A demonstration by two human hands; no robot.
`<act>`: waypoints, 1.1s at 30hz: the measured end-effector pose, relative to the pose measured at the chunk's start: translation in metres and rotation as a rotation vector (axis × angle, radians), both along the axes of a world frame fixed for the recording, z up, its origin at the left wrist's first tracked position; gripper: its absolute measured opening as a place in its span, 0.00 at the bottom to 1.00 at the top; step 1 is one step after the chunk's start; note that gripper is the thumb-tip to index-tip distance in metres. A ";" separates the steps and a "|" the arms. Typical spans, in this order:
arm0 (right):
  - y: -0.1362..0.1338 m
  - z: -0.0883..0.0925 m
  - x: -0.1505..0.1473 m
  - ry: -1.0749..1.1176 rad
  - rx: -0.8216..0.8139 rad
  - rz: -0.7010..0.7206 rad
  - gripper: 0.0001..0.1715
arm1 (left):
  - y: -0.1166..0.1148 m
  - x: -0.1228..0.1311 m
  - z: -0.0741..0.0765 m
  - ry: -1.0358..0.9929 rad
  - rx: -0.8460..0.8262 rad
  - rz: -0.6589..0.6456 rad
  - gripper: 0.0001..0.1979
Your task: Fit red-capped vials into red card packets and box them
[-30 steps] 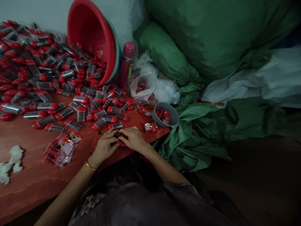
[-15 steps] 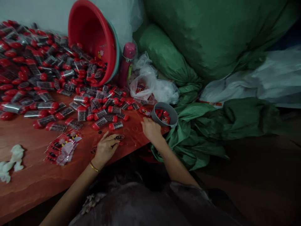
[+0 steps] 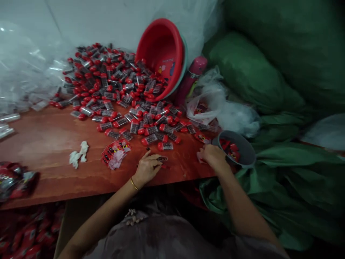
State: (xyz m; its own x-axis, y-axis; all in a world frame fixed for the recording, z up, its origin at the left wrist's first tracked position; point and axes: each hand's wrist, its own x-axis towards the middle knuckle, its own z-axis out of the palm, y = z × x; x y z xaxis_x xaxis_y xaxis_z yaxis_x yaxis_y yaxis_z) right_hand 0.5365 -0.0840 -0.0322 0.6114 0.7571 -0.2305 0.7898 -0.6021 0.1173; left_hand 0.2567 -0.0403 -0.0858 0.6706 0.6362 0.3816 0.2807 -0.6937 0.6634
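Observation:
My left hand (image 3: 147, 169), a gold bangle on its wrist, is closed around a small clear tube (image 3: 162, 158). The tube's oval end with dark contents faces up past my fingers; most of its body is hidden. My right hand (image 3: 214, 157) is beside the grey bowl (image 3: 249, 155), fingers pinched on a small pink-red packet (image 3: 200, 157) that is partly covered and blurred. Red printed packets (image 3: 230, 147) lie inside that bowl. A fanned stack of similar red printed packets (image 3: 114, 153) rests left of my left hand.
Many red-capped clear tubes (image 3: 107, 82) are heaped before a tipped red basin (image 3: 167, 46). A pink flask (image 3: 192, 77) and a plastic bag (image 3: 215, 100) stand behind the bowl. Green sacks (image 3: 242, 68) crowd the right. Crumpled white tissue (image 3: 79, 154) lies on the red tabletop (image 3: 48, 144).
The view has swung left, showing more of the table and clear plastic. My right hand has come away from the bowl's edge with a pink-red packet; my left hand still holds the tube.

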 end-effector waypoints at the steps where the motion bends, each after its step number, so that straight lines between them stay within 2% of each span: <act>1: 0.003 0.001 0.000 0.005 -0.029 0.004 0.15 | 0.000 -0.002 0.001 -0.006 -0.007 0.002 0.08; 7: 0.017 0.010 -0.012 0.019 -0.148 0.076 0.14 | -0.001 -0.009 0.002 -0.041 -0.026 0.001 0.08; 10: 0.013 0.013 -0.019 0.008 -0.143 0.133 0.16 | -0.002 -0.010 0.001 -0.056 -0.036 0.004 0.07; 14: 0.003 0.016 -0.024 -0.034 -0.194 0.100 0.23 | -0.002 -0.011 -0.001 -0.055 -0.035 0.011 0.05; 18: -0.004 0.015 -0.027 -0.038 -0.206 0.120 0.19 | -0.001 -0.012 -0.003 -0.060 -0.027 0.014 0.07; 29: -0.010 -0.001 -0.027 -0.110 0.015 0.293 0.16 | 0.000 -0.011 -0.005 -0.041 0.004 0.018 0.08; 33: -0.008 0.002 -0.056 0.080 0.296 0.376 0.14 | -0.002 -0.011 -0.005 -0.042 -0.006 0.002 0.09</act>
